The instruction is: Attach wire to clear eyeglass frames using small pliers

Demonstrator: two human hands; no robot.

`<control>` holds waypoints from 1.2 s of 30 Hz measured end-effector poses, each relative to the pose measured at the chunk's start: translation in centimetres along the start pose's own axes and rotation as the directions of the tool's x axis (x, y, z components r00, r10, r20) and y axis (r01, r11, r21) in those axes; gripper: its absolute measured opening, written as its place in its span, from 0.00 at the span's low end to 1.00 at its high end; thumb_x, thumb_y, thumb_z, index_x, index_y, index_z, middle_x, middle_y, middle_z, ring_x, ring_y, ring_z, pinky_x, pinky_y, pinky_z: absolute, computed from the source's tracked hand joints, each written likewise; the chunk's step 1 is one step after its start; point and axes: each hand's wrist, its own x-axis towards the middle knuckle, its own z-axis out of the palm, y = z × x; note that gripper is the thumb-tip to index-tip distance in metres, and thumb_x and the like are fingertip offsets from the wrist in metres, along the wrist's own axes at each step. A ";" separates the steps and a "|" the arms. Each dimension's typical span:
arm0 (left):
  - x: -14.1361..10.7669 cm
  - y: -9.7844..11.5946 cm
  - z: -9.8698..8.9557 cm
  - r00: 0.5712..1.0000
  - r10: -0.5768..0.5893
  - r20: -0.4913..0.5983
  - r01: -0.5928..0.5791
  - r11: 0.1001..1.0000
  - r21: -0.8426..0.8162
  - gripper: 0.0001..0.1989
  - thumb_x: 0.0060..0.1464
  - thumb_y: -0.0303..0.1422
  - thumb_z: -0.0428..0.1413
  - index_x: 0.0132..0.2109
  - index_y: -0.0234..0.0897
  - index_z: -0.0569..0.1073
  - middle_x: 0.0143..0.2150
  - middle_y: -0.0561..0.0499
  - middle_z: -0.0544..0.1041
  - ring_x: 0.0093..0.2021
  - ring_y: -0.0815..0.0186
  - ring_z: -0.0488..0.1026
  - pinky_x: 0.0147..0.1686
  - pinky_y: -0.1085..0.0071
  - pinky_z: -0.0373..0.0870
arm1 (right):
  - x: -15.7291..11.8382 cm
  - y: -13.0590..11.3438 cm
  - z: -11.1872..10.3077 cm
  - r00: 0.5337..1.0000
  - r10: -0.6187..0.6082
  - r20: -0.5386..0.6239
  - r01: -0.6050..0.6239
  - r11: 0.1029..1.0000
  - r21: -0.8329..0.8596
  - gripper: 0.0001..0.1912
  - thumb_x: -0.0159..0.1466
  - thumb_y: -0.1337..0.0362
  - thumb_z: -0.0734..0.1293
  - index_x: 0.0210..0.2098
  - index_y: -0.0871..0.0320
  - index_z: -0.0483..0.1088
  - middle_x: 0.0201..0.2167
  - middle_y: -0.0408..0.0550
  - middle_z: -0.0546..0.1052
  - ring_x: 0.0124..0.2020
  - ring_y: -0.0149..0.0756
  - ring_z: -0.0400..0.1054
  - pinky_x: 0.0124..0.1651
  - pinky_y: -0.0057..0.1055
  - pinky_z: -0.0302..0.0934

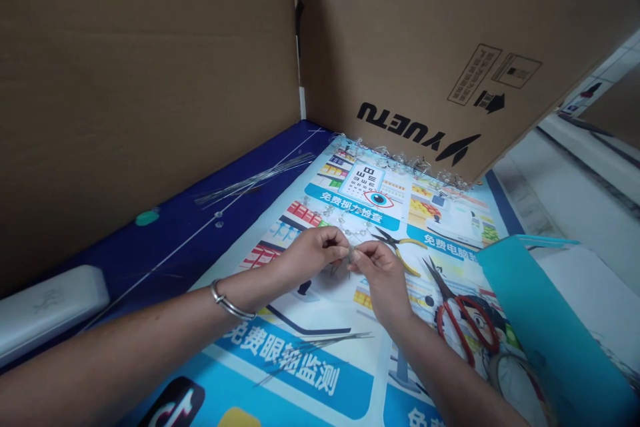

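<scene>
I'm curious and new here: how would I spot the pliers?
Start at the cardboard box printed YUETU, then drop to the printed poster below it. Just past the person's right hand lie small pliers with yellow handles, dark tips pointing left; the scissors nearby are larger, with red handles.

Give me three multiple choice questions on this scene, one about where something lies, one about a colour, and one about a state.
1. Where do the yellow-handled pliers lie?
A. On the poster, beside the right hand
B. On the dark blue strip
C. Hanging from the cardboard wall

2. What colour are the handles of the scissors?
A. Green
B. Red
C. White

3. How do the hands stand?
A. Both lie flat, apart
B. Only one is in view
C. The left hand and right hand pinch something small together

Answers: 1 A, the pliers lie on the printed sheet; 2 B, the finger loops show red; 3 C, the fingertips meet mid-picture.
</scene>
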 end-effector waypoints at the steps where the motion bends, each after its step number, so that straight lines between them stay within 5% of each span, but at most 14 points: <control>1: -0.1 0.1 0.0 1.000 -0.005 0.001 0.005 1.000 -0.005 0.05 0.48 0.31 0.52 0.29 0.32 0.68 0.21 0.56 0.67 0.21 0.74 0.62 0.23 0.77 0.58 | 0.0 0.0 0.0 1.000 0.000 0.001 0.000 1.000 0.000 0.08 0.56 0.60 0.65 0.30 0.58 0.66 0.25 0.40 0.70 0.25 0.28 0.65 0.32 0.27 0.59; 28: -0.4 0.0 0.6 0.999 -0.036 0.002 0.036 0.985 -0.167 0.05 0.49 0.31 0.52 0.29 0.32 0.67 0.23 0.55 0.68 0.23 0.74 0.62 0.23 0.77 0.58 | -0.1 0.1 0.0 1.000 -0.018 0.009 0.018 1.000 -0.002 0.08 0.56 0.60 0.65 0.31 0.58 0.66 0.24 0.41 0.71 0.26 0.29 0.66 0.33 0.28 0.60; 36: 0.2 -0.1 -0.8 0.996 -0.010 0.090 0.012 1.000 -0.022 0.06 0.49 0.32 0.52 0.32 0.33 0.67 0.23 0.55 0.69 0.23 0.73 0.64 0.24 0.77 0.60 | 0.1 0.1 -0.3 0.998 -0.024 0.055 0.025 0.999 -0.019 0.08 0.56 0.60 0.65 0.31 0.58 0.66 0.25 0.40 0.69 0.26 0.28 0.65 0.33 0.28 0.60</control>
